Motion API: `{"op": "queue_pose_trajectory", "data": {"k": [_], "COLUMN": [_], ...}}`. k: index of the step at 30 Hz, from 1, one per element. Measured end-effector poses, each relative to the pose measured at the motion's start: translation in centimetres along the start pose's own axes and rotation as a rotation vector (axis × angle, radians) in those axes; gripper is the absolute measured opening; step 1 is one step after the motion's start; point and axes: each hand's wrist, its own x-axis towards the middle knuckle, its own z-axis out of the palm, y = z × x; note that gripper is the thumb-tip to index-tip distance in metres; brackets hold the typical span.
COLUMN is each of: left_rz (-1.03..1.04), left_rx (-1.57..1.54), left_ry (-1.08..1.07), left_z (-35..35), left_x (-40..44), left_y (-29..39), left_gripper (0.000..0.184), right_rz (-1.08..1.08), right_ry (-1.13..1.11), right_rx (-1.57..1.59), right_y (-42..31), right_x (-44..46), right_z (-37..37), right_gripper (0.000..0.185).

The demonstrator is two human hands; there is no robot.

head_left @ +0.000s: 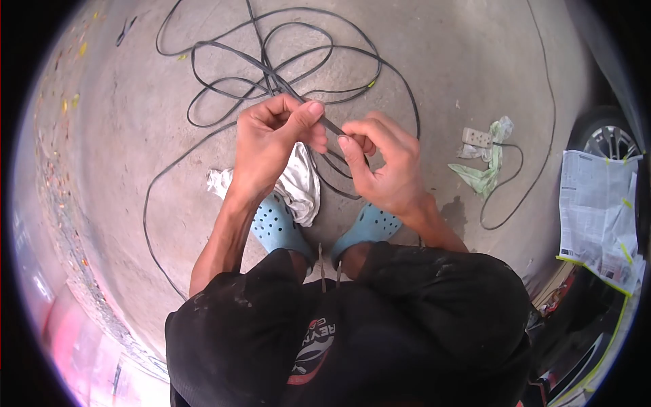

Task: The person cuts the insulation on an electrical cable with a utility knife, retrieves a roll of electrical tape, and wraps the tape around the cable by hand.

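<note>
Clearly, the left hand and the right hand both pinch the black cable, thumb against fingers, above its loops on the floor. Probably it is light, bendy and not fragile; the straight piece between the hands offers good hold.

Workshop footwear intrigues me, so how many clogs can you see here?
2. The left light-blue clog is beside the white cloth; the right light-blue clog is below the right hand, partly hidden. No others show.
</note>
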Motion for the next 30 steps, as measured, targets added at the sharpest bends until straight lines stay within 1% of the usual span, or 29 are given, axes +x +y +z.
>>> {"op": "queue_pose_trajectory", "data": {"k": [4, 7, 10, 13, 16, 20, 22, 23, 25, 26, 28, 30], "left_rz": [0.041, 0.100, 0.145, 0.159, 0.156, 0.149, 0.172, 0.182, 0.132, 0.108, 0.071, 0.038], "left_rx": [-0.068, -0.122, -0.167, -0.223, -0.304, -0.346, -0.354, -0.356, -0.338, -0.328, -0.120, 0.081], "left_ry": [-0.053, -0.119, -0.169, -0.214, -0.253, -0.295, -0.328, -0.344, -0.278, -0.246, -0.138, -0.032], "left_z": [0.3, -0.1, -0.3, -0.5, -0.6, -0.8, -0.8, -0.8, -0.3, -0.1, -0.4, -0.5], "left_x": [-1.1, -1.4, -1.9, -2.3, -2.7, -2.8, -2.7, -2.8, -2.9, -2.9, -2.9, -2.8], "left_y": [0.5, 0.0, -0.2, -0.2, -0.2, -0.3, -0.7, -0.7, -0.5, -0.3, -0.4, -0.8], "left_gripper": [0.020, 0.019, 0.020, 0.022, 0.024, 0.028, 0.029, 0.029, 0.032, 0.034, 0.033, 0.032], "right_rz": [0.075, 0.102, 0.247, 0.458, 0.553, 0.639, 0.678, 0.714, 0.786, 0.777, 0.756, 0.620], "right_ry": [0.002, -0.012, 0.008, -0.090, -0.234, -0.299, -0.338, -0.377, -0.450, -0.401, -0.300, -0.231], "right_rx": [0.070, 0.214, 0.518, 0.718, 0.956, 1.174, 1.257, 1.347, 1.526, 1.418, 1.198, 0.883], "right_y": [-0.6, -0.5, -0.8, -1.7, -1.6, -1.5, -1.2, -1.1, -0.8, -0.8, -0.8, -0.5], "right_x": [-0.2, -0.5, -1.0, -1.1, -1.0, -1.4, -1.7, -1.8, -2.0, -2.1, -2.2, -2.2], "right_z": [-0.5, -0.6, 0.1, -0.4, -0.9, -0.2, 0.0, 0.1, 0.2, 0.5, 1.3, 1.5], "right_gripper": [0.007, 0.009, 0.014, 0.020, 0.023, 0.027, 0.029, 0.030, 0.033, 0.031, 0.028, 0.023]}}
